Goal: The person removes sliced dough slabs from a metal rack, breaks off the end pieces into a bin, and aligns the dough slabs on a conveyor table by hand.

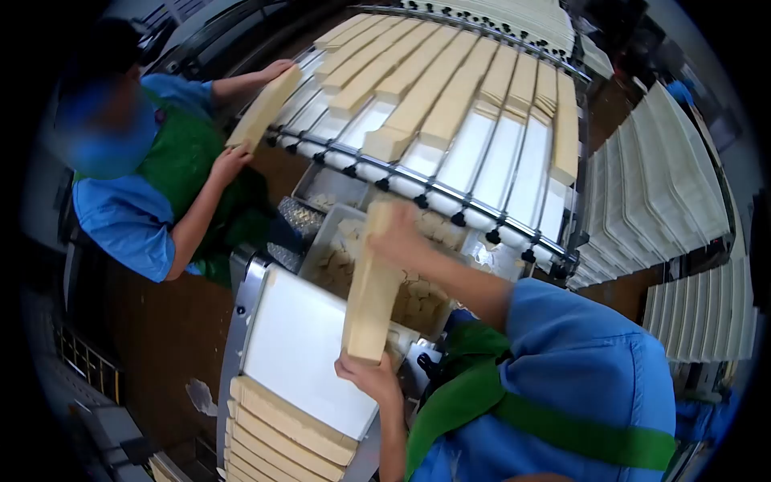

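Observation:
Between my two hands is a long stack of thin cream-coloured sheets (371, 301), held at a tilt above a bin of broken pieces. My right hand (395, 234), blurred by motion, grips its far end. The near end rests in my left hand (369, 377), with the fingers closed around it. Just below and left of the stack lies a white board or belt surface (297, 321). Several similar stacks (289, 426) lie side by side at its near end. The grey bin (325, 241) under my hands contains cream-coloured scraps (418, 301).
Across from me a co-worker in a green apron (189, 177) holds another stack (269, 104) with both hands. A conveyor (482, 157) with metal guide rods carries several long stacks (458, 88). White tray piles (650, 185) stand at the right. Another scrap bin (333, 186) sits under the conveyor's edge.

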### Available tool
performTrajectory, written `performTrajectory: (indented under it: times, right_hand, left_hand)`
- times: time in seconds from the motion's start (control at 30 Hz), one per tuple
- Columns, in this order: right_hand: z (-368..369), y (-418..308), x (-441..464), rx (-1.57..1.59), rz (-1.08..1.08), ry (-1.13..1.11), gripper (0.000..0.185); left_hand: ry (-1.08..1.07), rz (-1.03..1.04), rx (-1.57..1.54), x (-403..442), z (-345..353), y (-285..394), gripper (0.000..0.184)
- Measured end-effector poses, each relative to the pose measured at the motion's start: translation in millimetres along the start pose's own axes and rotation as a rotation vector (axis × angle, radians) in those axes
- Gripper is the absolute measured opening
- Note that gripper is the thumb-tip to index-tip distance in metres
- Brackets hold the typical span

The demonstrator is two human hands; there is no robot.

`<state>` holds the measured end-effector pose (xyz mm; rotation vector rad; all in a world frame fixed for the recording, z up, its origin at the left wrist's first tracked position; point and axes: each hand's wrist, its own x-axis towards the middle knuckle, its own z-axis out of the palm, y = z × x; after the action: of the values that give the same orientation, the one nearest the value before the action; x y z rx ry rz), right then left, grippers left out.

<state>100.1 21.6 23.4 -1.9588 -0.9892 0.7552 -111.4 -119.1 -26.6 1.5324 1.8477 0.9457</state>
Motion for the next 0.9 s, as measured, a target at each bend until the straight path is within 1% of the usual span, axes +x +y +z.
performTrajectory:
  times: [0.03, 0.07, 0.1, 0.13, 0.17, 0.2, 0.23, 0.27, 0.3, 0.33, 0.37, 0.4, 0.43, 0.47, 0.5, 0.53, 0.6, 0.67, 0.7, 0.77, 0.8, 0.83, 0.87, 0.9]
  right_hand:
    - [-46.9, 5.3, 2.9, -0.056, -0.02, 0.066, 0.077]
    - [-81.9, 27.4, 17.1, 0.042, -0.076, 0.137, 0.078]
    - [-114.6, 52.9, 32.9, -0.014, -0.065, 0.26, 0.079]
    - [-152.2, 74.6, 46.0, -0.011, -0.011, 0.332, 0.082]
    - [-187.0, 108.7, 65.3, -0.154, 0.02, 0.408, 0.084]
    - [-220.0, 130.6, 77.4, -0.153, 0.11, 0.442, 0.086]
    - [-252.7, 131.9, 77.2, -0.113, 0.143, 0.465, 0.085]
    - [-282.8, 152.2, 90.9, -0.17, 0.159, 0.443, 0.081]
    - [-309.6, 173.7, 103.8, -0.3, 0.156, 0.396, 0.08]
    - [-328.3, 176.5, 108.8, -0.359, 0.22, 0.349, 0.074]
    - [-342.9, 177.5, 118.7, -0.352, 0.219, 0.349, 0.074]
    - [-357.7, 175.7, 130.6, -0.58, 0.262, 0.198, 0.069]
    - [-370.2, 176.3, 142.5, -0.807, 0.303, 0.043, 0.065]
    - [-374.2, 189.7, 160.4, -0.791, 0.236, 0.049, 0.059]
    - [-381.4, 203.4, 179.2, -0.783, 0.243, 0.042, 0.059]
    - [-389.6, 210.6, 199.1, -0.773, 0.232, 0.049, 0.06]
    - [-401.3, 218.4, 231.7, -0.758, 0.217, 0.054, 0.06]
    - [-408.2, 227.1, 253.8, -0.836, 0.305, 0.092, 0.063]
    - [-410.4, 224.1, 259.2, -0.833, 0.308, 0.089, 0.063]
    - [-413.7, 211.5, 260.6, -0.796, 0.38, 0.076, 0.065]
    - [-413.9, 222.3, 266.7, -0.796, 0.385, 0.07, 0.065]
    - [-410.7, 234.2, 271.8, -0.858, 0.295, 0.219, 0.064]
    - [-409.0, 246.2, 276.0, -0.917, 0.201, 0.367, 0.062]
    - [-411.5, 247.6, 278.5, -0.918, 0.204, 0.354, 0.062]
  left_hand:
    - [-0.014, 0.013, 0.005, 2.8, 8.3, 25.6, 0.071]
    - [-0.093, 0.194, 0.022, 5.9, 19.5, 50.5, 0.072]
    - [-0.171, 0.373, 0.035, 6.8, 33.7, 74.7, 0.073]
    - [-0.223, 0.463, 0.023, 5.2, 50.3, 98.1, 0.074]
    - [-0.272, 0.552, 0.01, 2.5, 66.8, 119.5, 0.075]
    - [-0.328, 0.622, 0.009, -1.2, 82.9, 139.6, 0.076]
    - [-0.385, 0.689, 0.009, -6.9, 100.0, 157.9, 0.077]
    - [-0.469, 0.719, -0.028, -12.3, 119.5, 171.5, 0.076]
    - [-0.552, 0.747, -0.063, -17.0, 137.9, 183.9, 0.076]
    - [-0.552, 0.752, -0.056, -21.7, 152.4, 195.9, 0.076]
    - [-0.681, 0.763, -0.125, -25.5, 165.6, 206.3, 0.072]
    - [-0.81, 0.77, -0.193, -28.3, 178.5, 215.6, 0.069]
    - [-0.809, 0.773, -0.189, -31.2, 190.1, 221.7, 0.069]
    - [-0.856, 0.75, -0.184, -34.5, 200.9, 226.3, 0.065]
    - [-0.908, 0.722, -0.175, -38.1, 210.2, 229.3, 0.061]
    - [-0.967, 0.612, -0.205, -38.6, 220.9, 232.1, 0.056]
    - [-0.945, 0.635, -0.209, -33.1, 243.1, 238.0, 0.055]
    - [-0.907, 0.701, -0.207, -30.5, 259.6, 247.1, 0.053]
    - [-0.911, 0.7, -0.204, -29.5, 267.6, 251.6, 0.053]
    - [-0.934, 0.647, -0.19, -30.0, 281.9, 257.8, 0.053]
    - [-0.958, 0.611, -0.168, -30.0, 289.1, 259.7, 0.053]
    - [-0.964, 0.6, -0.165, -29.6, 296.7, 261.8, 0.053]
    - [-0.933, 0.665, -0.184, -28.8, 305.0, 264.5, 0.053]
    - [-0.899, 0.73, -0.202, -27.8, 312.9, 267.8, 0.053]
